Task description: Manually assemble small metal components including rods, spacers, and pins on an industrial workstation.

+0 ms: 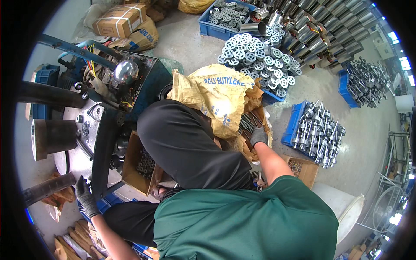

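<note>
rods point(246, 122) lie beside fingers of the right hand point(259, 136), whose grip i cannot tell.

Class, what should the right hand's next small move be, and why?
Probably to grasp and lift one of the slim rods: the right hand is right at them, beside crumpled brown paper, whereas the left hand is away by the machine.

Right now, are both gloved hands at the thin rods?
No, only the right hand is at the thin rods; the left hand is by the machine.
</note>
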`<action>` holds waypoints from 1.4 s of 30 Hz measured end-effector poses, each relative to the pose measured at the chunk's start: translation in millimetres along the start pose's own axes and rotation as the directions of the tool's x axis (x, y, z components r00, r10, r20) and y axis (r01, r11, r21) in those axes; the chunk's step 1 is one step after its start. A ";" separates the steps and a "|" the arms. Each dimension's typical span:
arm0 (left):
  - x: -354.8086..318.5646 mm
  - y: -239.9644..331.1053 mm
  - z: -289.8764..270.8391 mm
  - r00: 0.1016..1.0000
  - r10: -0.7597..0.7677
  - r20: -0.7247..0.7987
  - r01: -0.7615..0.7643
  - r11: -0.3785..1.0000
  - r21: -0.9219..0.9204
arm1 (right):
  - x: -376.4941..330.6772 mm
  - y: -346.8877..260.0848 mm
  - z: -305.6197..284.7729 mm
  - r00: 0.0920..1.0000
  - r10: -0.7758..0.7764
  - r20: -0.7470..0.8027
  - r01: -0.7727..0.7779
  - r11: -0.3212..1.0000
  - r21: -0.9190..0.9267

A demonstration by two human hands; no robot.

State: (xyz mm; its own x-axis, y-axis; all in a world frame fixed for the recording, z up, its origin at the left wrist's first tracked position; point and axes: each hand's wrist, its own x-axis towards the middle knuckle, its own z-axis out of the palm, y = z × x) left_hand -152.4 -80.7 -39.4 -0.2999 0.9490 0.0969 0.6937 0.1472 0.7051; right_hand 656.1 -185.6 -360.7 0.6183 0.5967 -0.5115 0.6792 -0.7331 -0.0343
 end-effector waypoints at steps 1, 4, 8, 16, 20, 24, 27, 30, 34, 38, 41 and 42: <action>1.3 -1.4 2.3 1.000 0.001 0.005 -0.001 1.000 -0.007 | 0.9 5.0 1.9 1.000 0.002 -0.004 -0.002 1.000 0.000; 1.9 -3.6 5.4 0.999 0.044 0.006 -0.044 0.999 -0.020 | 3.1 10.4 -0.6 0.997 -0.071 -0.002 0.071 0.992 -0.102; -0.6 -6.0 4.0 1.000 0.026 -0.013 -0.026 1.000 0.002 | -2.8 10.1 -3.0 0.993 -0.106 -0.046 0.107 0.994 0.032; -5.7 -5.3 -7.8 0.999 0.044 0.022 -0.045 0.998 0.042 | -10.3 -4.1 -0.7 0.999 -0.009 0.045 0.007 0.999 0.052; -7.7 -7.6 -13.2 0.999 0.030 0.012 -0.030 0.999 0.018 | 2.5 -6.5 6.2 0.991 0.055 0.124 -0.065 0.994 0.084; -6.5 1.0 1.6 1.000 0.002 0.018 -0.003 0.999 0.053 | 17.8 14.2 8.2 0.992 0.046 0.121 -0.054 0.997 0.058; -7.8 8.9 7.9 1.000 0.030 0.007 -0.031 0.998 0.060 | 15.1 13.9 -0.8 0.978 0.049 0.204 -0.066 0.995 0.077; -11.6 13.1 0.8 0.998 0.069 -0.015 -0.067 0.995 0.077 | -4.4 -0.4 -18.3 0.968 -0.022 0.249 -0.021 0.986 0.166; -5.9 12.8 9.3 0.998 0.061 -0.021 -0.059 0.995 0.077 | 0.7 7.1 -6.9 0.978 -0.146 0.150 0.124 0.981 0.150; -1.8 12.7 19.6 0.999 0.034 -0.012 -0.034 0.999 0.027 | 13.4 8.1 -0.5 0.959 -0.208 0.192 0.169 0.965 0.202; -18.3 5.2 -32.0 0.998 0.037 -0.055 -0.031 0.994 0.109 | -11.2 -58.0 -13.1 0.896 -0.391 0.210 0.350 0.913 0.209; -7.8 4.4 -8.2 0.998 0.051 -0.036 -0.048 0.996 0.077 | 8.1 -38.6 4.4 0.884 -0.465 -0.041 0.465 0.872 0.152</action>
State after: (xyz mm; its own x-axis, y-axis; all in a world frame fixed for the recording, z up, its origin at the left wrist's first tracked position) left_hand -152.4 -89.7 -31.3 -0.2875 0.9446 0.1584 0.7560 0.1222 0.6430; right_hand 633.2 -154.0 -367.3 0.2470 0.8819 -0.4016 0.8198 -0.4111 -0.3987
